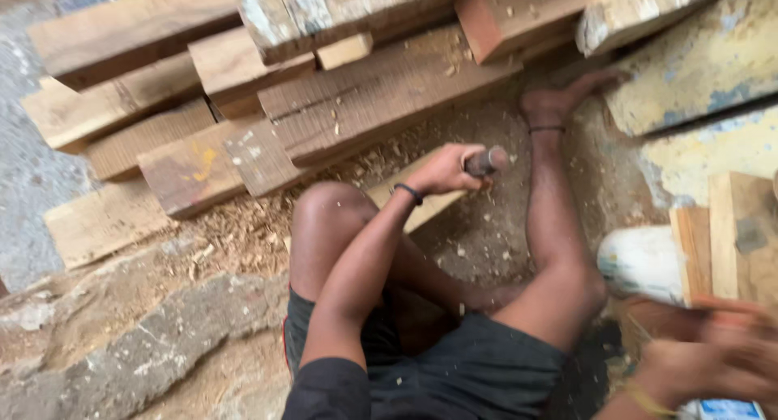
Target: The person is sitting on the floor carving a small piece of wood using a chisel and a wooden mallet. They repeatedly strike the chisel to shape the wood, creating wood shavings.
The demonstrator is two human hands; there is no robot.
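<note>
Wooden planks [243,87] are stacked ahead, sawdust spread below. Pale wood strip [421,203] lies across the ground by the knee, under the tool. Left hand [444,170] is wrapped fully round a chisel handle [485,161]; it is best kept steady and upright. Right hand [705,359] is blurred, grip cannot be told. White bag [642,262] and a board [733,233] crowd the right side.
</note>
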